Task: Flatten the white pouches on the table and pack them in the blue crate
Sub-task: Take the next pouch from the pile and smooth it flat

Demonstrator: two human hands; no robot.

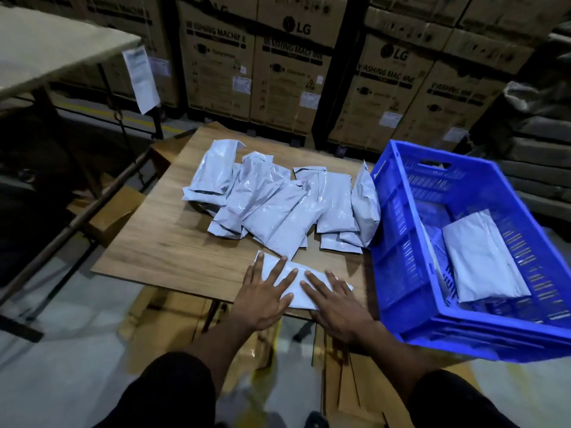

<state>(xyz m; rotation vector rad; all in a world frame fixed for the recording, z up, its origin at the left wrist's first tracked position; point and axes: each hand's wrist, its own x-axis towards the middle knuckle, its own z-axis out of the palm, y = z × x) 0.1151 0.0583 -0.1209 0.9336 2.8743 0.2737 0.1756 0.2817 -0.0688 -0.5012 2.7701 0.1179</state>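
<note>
One white pouch (297, 283) lies flat near the front edge of the wooden table (160, 242). My left hand (265, 291) presses on its left part with straight, spread fingers. My right hand (335, 301) presses on its right part, fingers also straight. Behind it, several white pouches (278, 199) lie in an overlapping heap on the middle of the table. The blue crate (398, 242) stands tilted at the table's right side. Inside it lies a flat white pouch (482, 257).
Stacked cardboard appliance boxes (293, 72) form a wall behind the table. A pale table (46, 47) with a hanging paper sheet stands at the far left. Flattened cardboard (173, 316) lies on the floor under and before the wooden table.
</note>
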